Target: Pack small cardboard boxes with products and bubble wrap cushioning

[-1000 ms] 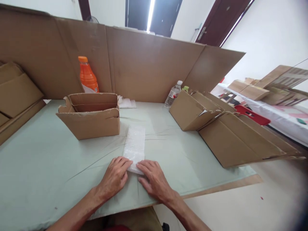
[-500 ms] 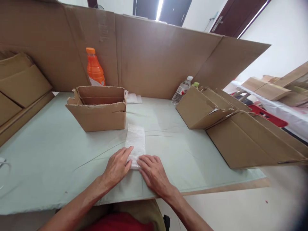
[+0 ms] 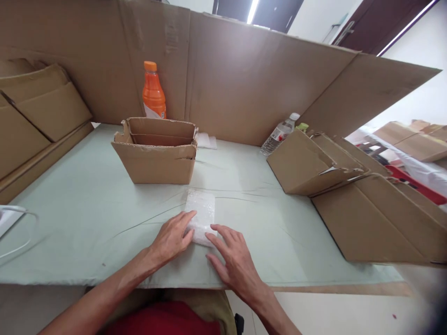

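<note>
A piece of clear bubble wrap (image 3: 203, 208) lies flat on the table in front of me, its near end folded over in a thicker band. My left hand (image 3: 173, 234) rests at its left edge, index finger stretched onto the wrap and thumb apart, not gripping. At the lower right corner, my right hand (image 3: 233, 255) hovers with its fingers spread, the fingertips close to the folded end. Whether those fingertips touch the wrap I cannot tell. Just beyond the wrap, to the left, stands an open cardboard box (image 3: 160, 163).
Behind the box, an orange bottle (image 3: 153, 95) stands by a tall cardboard screen (image 3: 240, 83). White sheets (image 3: 206, 141) lie near the screen. A clear water bottle (image 3: 279, 135) leans beside cardboard bins (image 3: 377, 223) on the right. More cardboard (image 3: 52, 109) and a white corded object (image 3: 10, 218) are left.
My right hand has lifted off the folded end and opened its fingers. My left hand stays at the left edge. The bubble wrap looks shorter and wider, and the camera view has shifted.
</note>
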Motion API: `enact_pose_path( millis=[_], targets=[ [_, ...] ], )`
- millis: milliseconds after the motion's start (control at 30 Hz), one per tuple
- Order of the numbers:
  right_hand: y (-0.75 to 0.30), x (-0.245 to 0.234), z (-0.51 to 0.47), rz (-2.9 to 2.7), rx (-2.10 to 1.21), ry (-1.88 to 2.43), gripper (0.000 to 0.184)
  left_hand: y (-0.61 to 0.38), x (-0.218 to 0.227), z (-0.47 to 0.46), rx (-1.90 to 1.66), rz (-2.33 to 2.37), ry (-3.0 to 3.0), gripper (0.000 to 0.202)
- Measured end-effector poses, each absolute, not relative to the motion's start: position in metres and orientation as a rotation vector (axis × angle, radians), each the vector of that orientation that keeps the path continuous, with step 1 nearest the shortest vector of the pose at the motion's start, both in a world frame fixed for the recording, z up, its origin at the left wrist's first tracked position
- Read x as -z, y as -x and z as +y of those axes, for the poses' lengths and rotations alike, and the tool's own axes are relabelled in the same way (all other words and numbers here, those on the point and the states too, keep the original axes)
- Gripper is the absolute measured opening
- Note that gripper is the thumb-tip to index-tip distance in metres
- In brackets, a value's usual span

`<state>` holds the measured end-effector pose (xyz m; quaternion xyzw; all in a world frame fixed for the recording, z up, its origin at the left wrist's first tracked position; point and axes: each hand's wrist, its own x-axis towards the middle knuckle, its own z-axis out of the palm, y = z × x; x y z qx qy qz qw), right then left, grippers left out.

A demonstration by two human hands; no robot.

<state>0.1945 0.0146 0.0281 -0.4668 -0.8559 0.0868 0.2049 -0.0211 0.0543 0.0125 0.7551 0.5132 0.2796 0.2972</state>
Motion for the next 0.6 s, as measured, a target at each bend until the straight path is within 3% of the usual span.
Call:
enact_pose_path(
  millis=[133,300,500,600],
  targets=[
    [-0.185,-0.023,0.030,-2.480,-0.259,1.294,0.035,0.025,-0.016,0.047,-0.814,1.321,-2.111,0.051],
    [-0.189,-0.027,0.017,-2.378,-0.554,1.277,0.034,0.041,-0.019,0.020,-0.709,1.276,-2.035,0.061],
    [-0.185,-0.036,0.003,-2.472,-0.258,1.287,0.046,0.038,-0.014,0.029,-0.729,1.499,-2.018,0.043],
    [-0.178,-0.027,0.020,-2.516,-0.210,1.282,0.037,0.038,-0.013,0.031,-0.812,1.571,-1.862,0.048]
  ],
)
